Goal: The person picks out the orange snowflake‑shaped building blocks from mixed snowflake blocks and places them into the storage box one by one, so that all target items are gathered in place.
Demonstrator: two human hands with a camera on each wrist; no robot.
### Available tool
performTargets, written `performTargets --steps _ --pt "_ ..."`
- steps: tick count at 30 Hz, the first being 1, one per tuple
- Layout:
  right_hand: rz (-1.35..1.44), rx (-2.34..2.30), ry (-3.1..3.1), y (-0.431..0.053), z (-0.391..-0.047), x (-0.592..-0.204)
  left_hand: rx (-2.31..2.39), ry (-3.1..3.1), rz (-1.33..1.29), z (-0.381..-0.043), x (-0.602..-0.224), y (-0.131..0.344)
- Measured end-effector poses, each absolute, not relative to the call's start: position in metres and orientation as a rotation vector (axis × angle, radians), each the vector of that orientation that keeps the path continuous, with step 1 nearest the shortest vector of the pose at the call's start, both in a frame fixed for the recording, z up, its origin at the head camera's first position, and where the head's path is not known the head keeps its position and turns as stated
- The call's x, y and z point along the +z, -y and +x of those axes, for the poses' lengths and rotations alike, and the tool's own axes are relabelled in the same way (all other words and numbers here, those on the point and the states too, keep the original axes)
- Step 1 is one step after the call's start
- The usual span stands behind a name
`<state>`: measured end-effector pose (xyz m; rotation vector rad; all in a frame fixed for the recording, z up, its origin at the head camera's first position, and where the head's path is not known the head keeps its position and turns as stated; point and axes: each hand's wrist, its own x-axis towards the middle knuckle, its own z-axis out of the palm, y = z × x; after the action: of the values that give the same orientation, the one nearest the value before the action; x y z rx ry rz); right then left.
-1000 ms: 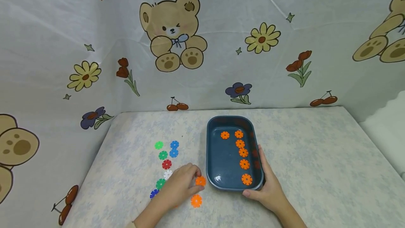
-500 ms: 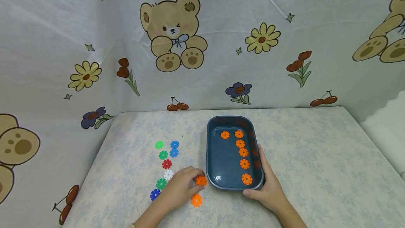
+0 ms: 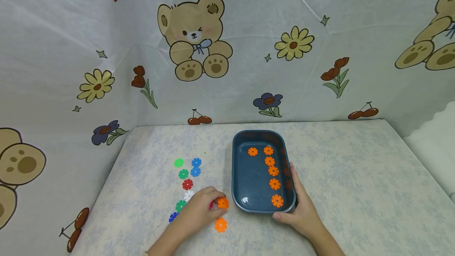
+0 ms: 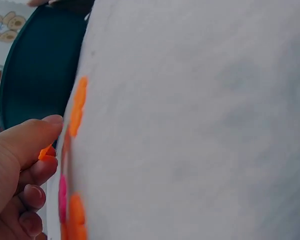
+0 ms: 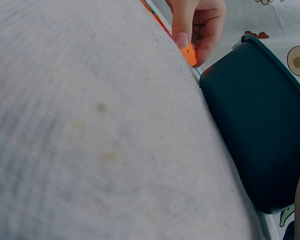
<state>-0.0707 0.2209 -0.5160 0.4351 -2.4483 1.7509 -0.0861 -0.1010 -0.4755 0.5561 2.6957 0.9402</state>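
In the head view my left hand [image 3: 202,211] pinches an orange snowflake disc [image 3: 222,203] between thumb and fingers, just left of a dark blue plastic box [image 3: 246,192]. A pinkish-red disc [image 3: 211,205] shows partly behind the fingers. Below the hand another orange disc [image 3: 220,225] lies flat on the table. Inside the box are several orange discs [image 3: 275,184], most in a column along its right side. My right hand [image 3: 302,210] grips the box at its near right corner, thumb at the front and fingers along the right wall. The left wrist view shows the held disc [image 4: 45,152] edge-on.
Left of the box, loose discs lie in a rough column: light green [image 3: 179,162], blue [image 3: 196,167], red [image 3: 187,184], white [image 3: 189,196], green [image 3: 181,206] and dark blue [image 3: 173,217]. A bear-printed curtain [image 3: 241,102] rises at the table's far edge.
The left hand shifts slightly right, then back left with the orange disc, away from the box. The pinkish-red disc now shows behind the fingers. Right hand and box stay put.
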Motion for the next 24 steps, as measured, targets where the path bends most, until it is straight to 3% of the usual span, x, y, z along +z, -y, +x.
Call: performTargets --steps 13,24 --pt "0.436 1.741 2.451 -0.221 -0.071 -0.515 1.149 -2.848 0.353 -0.120 -0.440 0.111" --pt "0.403 1.749 2.470 -0.220 -0.071 -0.514 1.149 -2.832 0.553 -0.143 -0.424 0.074"
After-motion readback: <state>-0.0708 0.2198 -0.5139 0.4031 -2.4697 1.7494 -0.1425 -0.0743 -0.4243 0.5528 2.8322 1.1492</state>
